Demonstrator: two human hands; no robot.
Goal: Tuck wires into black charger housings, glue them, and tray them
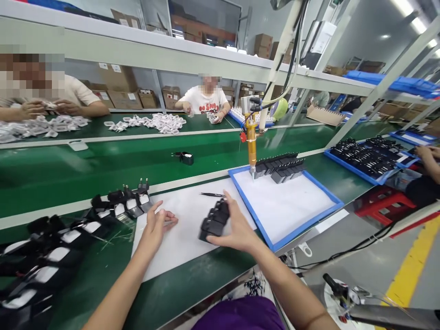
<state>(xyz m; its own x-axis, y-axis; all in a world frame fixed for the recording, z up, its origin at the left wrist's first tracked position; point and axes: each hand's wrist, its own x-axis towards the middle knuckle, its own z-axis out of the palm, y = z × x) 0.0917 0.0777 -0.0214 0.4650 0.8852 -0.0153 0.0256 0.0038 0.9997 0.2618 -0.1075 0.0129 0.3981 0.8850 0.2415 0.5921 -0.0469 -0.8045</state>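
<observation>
My right hand (237,227) grips a short row of black power adapters (215,220) between thumb and fingers, over the white sheet (185,247). Just beyond them on the sheet is a black pen (211,195). My left hand (158,224) is at the sheet's left side, fingers loosely bent and apart, with no object clearly visible in it. To its left, more black adapters with white labels (120,209) are lined up, some with plug pins pointing up. On the right, a blue-edged tray (292,215) carries rows of black adapters (280,167).
A yellow dispenser-like tool (252,144) hangs over the tray's near-left corner. One black adapter (185,158) lies on the green belt (144,160). Across it, two people handle white parts (165,123). Another filled tray (371,156) and a red stool (385,206) are at right.
</observation>
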